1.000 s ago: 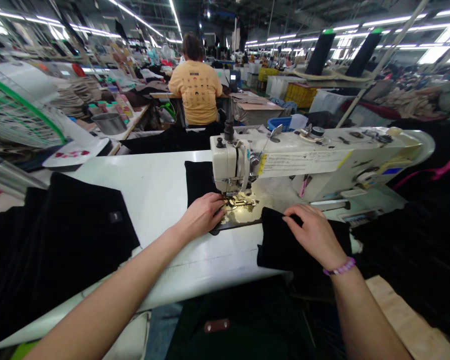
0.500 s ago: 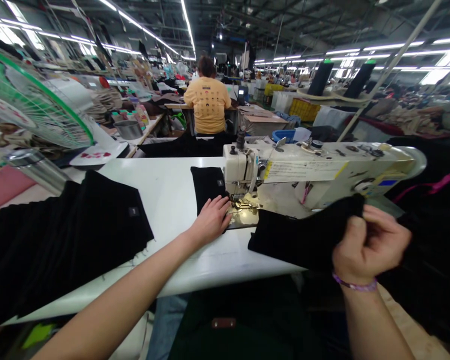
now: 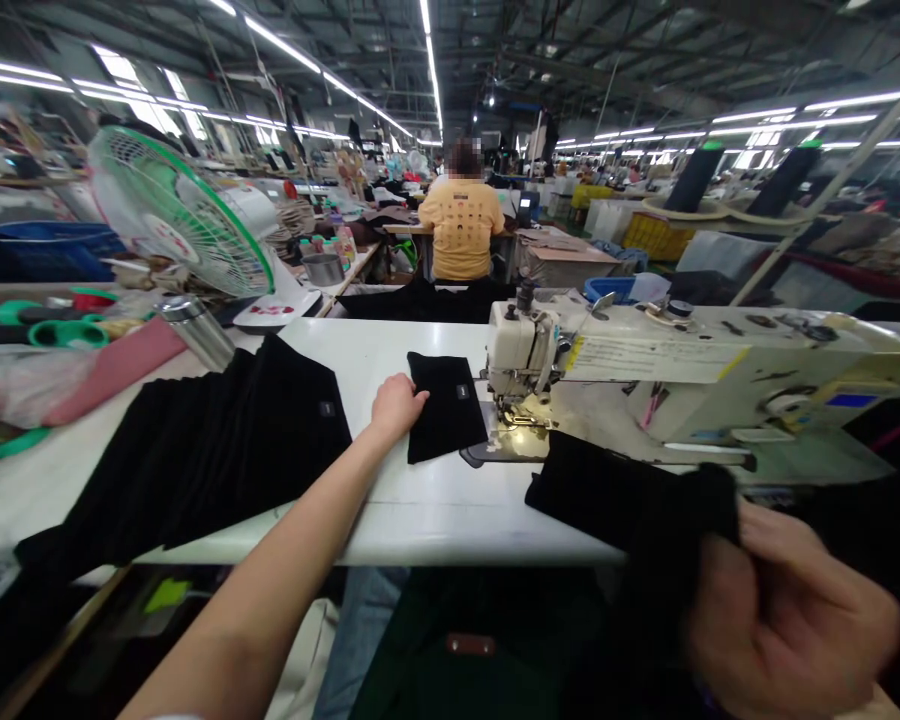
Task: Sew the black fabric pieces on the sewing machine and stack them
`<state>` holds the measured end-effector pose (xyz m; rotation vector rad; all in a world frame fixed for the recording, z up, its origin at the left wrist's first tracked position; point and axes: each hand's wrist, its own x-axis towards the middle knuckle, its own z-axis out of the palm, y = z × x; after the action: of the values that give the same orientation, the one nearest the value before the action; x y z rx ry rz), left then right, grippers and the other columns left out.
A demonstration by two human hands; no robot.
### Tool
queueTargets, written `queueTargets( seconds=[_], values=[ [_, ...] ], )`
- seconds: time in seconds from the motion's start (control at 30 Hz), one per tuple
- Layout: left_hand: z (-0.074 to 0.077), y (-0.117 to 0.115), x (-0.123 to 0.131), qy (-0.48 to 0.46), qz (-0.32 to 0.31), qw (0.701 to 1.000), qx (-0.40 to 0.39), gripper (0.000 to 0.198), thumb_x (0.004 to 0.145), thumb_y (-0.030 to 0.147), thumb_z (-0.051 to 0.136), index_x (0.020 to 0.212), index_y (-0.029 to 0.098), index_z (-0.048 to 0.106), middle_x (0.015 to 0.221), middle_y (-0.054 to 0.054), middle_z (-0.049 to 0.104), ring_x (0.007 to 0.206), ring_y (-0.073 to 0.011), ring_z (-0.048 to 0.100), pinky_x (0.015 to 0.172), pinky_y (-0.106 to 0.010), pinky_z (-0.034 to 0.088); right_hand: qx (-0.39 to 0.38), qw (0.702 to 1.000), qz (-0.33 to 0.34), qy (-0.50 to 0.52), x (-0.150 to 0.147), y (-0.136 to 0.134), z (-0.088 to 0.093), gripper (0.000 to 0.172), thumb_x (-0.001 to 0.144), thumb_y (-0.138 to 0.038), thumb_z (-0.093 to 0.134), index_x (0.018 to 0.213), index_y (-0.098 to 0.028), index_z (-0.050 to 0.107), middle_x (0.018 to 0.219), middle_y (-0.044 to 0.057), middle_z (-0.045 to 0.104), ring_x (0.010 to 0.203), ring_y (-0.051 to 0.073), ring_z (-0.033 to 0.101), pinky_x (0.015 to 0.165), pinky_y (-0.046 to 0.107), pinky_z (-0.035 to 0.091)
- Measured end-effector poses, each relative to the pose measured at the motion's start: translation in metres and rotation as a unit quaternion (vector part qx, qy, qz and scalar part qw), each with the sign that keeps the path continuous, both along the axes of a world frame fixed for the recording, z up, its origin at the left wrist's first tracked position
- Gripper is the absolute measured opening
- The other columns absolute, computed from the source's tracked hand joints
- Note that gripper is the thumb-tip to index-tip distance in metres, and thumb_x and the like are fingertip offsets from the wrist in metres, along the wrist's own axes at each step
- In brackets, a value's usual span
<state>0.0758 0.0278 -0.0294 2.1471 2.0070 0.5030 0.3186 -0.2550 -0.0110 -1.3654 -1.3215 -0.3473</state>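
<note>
On the white machine table, my left hand [image 3: 397, 405] is closed on the left edge of a small black fabric piece [image 3: 444, 425] with a little dark label. That piece lies flat, just left of the sewing machine's needle area [image 3: 521, 415]. Low at the right, my right hand [image 3: 802, 610] grips another black fabric piece [image 3: 607, 490], bunched up at the fingers. Its far end rests on the table in front of the machine. A fanned stack of black fabric pieces [image 3: 232, 450], the top one labelled, spreads over the left side of the table.
The sewing machine [image 3: 645, 350] spans the right side. Beyond the stack stand a steel flask [image 3: 199, 335] and a green-rimmed fan [image 3: 187, 220]. Thread cones [image 3: 694, 180] rise at the back right. A person in a yellow shirt [image 3: 461, 230] sits ahead, facing away.
My left hand has drawn the labelled piece left, away from the needle area. My right hand has come lower and nearer with its fabric. The view has turned somewhat left.
</note>
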Motion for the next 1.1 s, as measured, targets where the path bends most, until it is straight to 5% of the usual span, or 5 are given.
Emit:
queueTargets(
  seconds=[0.33,0.47,0.67,0.93,1.1],
  values=[
    [0.089,-0.029,-0.062,-0.023,0.084,0.977,0.193,0.059,0.082,0.026,0.069,0.132,0.007,0.046,0.127,-0.025,0.061,0.121,-0.043,0.058,0.099,-0.06,0.047,-0.12,0.984,0.067,0.114,-0.047,0.042,-0.007,0.01,0.097,-0.03,0.054,0.103,-0.023,0.058,0.091,0.005,0.07,0.083,0.019,0.07,0.072,0.03,0.059],
    [0.085,-0.065,-0.045,-0.244,-0.197,0.949,0.042,0.058,0.091,0.05,0.059,0.132,0.01,0.052,0.128,-0.021,0.064,0.116,-0.0318,0.064,0.101,-0.05,0.05,-0.102,0.962,0.106,0.23,-0.055,0.057,-0.004,0.012,0.095,-0.033,0.058,0.1,-0.022,0.059,0.089,0.004,0.07,0.083,0.018,0.069,0.074,0.03,0.057],
    [0.053,-0.142,-0.014,-0.347,-0.5,0.726,-0.319,0.106,0.064,0.069,0.079,0.152,0.025,0.039,0.147,-0.015,0.054,0.128,-0.0362,0.057,0.103,-0.05,0.051,-0.061,0.86,0.19,0.47,-0.056,0.059,0.001,0.029,0.086,-0.033,0.068,0.114,-0.026,0.06,0.109,0.004,0.071,0.102,0.022,0.066,0.096,0.04,0.05],
    [0.016,-0.184,0.007,-0.279,-0.443,0.84,0.142,0.073,0.08,-0.005,0.04,0.144,0.028,0.052,0.131,-0.004,0.069,0.116,-0.0182,0.067,0.103,-0.033,0.054,-0.014,0.743,0.274,0.61,-0.045,0.061,-0.002,0.009,0.076,-0.032,0.071,0.081,-0.026,0.066,0.089,-0.001,0.07,0.092,0.02,0.065,0.099,0.04,0.048],
    [0.021,-0.187,-0.006,-0.158,-0.378,0.861,0.303,0.074,0.081,-0.004,0.044,0.151,0.02,0.041,0.141,-0.013,0.06,0.126,-0.0229,0.061,0.106,-0.035,0.052,-0.124,0.662,0.29,0.68,-0.057,0.049,0.016,0.056,0.083,-0.07,0.057,0.106,-0.021,0.07,0.114,0.009,0.072,0.11,0.028,0.065,0.09,0.04,0.054]
  ],
)
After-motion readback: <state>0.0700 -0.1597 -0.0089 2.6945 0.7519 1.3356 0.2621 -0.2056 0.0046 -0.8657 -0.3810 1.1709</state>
